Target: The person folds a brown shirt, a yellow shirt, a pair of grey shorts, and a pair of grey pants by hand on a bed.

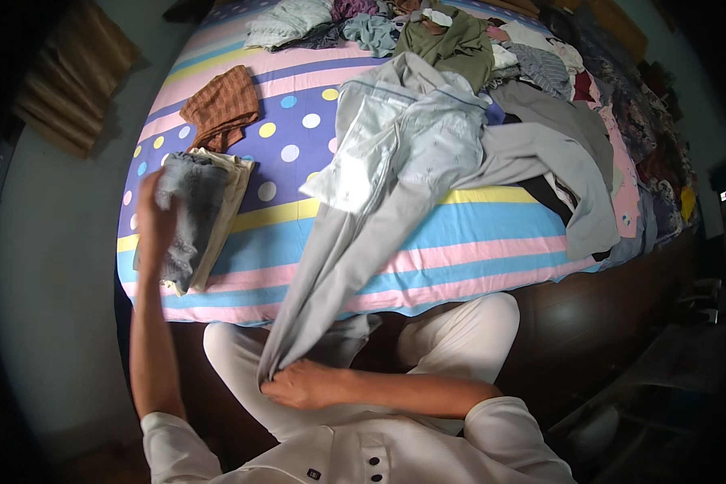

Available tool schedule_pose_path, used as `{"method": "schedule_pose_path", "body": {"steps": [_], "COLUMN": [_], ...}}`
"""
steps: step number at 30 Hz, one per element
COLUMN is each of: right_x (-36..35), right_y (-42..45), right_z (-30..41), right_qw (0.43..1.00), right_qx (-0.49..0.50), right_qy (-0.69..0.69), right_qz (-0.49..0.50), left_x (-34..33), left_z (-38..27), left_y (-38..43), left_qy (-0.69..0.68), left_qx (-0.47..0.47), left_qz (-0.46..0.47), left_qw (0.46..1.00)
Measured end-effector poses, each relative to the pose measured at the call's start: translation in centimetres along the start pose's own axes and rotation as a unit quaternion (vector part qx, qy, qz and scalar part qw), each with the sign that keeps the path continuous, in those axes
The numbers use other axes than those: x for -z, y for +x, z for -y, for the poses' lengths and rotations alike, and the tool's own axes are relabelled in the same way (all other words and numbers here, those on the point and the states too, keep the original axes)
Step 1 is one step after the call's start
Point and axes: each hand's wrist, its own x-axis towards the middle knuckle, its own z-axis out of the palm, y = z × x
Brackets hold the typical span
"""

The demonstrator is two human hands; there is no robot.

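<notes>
My right hand (302,384) is closed around the lower end of one leg of light grey trousers (363,248), just above my lap. They stretch from the hand up over the bed, with pale patterned pocket lining (438,136) showing at the waist. The other leg (538,151) lies bent to the right. At the left, my blurred left hand (157,218) is against a folded grey garment (196,199), thumb and fingers apart. Under and beside that garment is folded cream cloth (230,199). A folded rust-brown checked garment (221,109) lies just beyond.
The bed has a striped, dotted sheet (490,224). Heaped clothes cover its far side, among them an olive garment (451,42) and a white one (290,24). More clothes (581,115) line the right. A tan curtain (78,78) hangs by the left wall (54,242).
</notes>
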Motion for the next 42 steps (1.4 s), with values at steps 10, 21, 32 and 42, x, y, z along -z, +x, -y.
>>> {"method": "schedule_pose_path", "body": {"steps": [10, 21, 32, 42], "right_x": [13.4, 20.0, 21.1, 19.4], "right_y": [-12.1, -15.6, -14.2, -11.6], "right_z": [-3.6, -8.0, -8.6, 1.7], "right_qw": [0.939, 0.725, 0.768, 0.892], "right_qx": [-0.261, -0.271, -0.287, -0.23], "right_qy": [0.156, 0.479, 0.429, -0.052], "right_qz": [-0.159, -0.414, -0.378, -0.385], "left_x": [-15.7, -30.8, -20.6, -7.2], "left_z": [-19.5, -22.3, -26.6, -28.3], "left_y": [-1.8, 12.8, 7.6, -13.4], "left_qy": [-0.082, -0.084, 0.114, -0.085], "left_qx": [-0.066, -0.108, -0.303, -0.302], "left_qz": [0.173, 0.199, 0.154, 0.35], "left_qw": [0.979, 0.97, 0.934, 0.883]}}
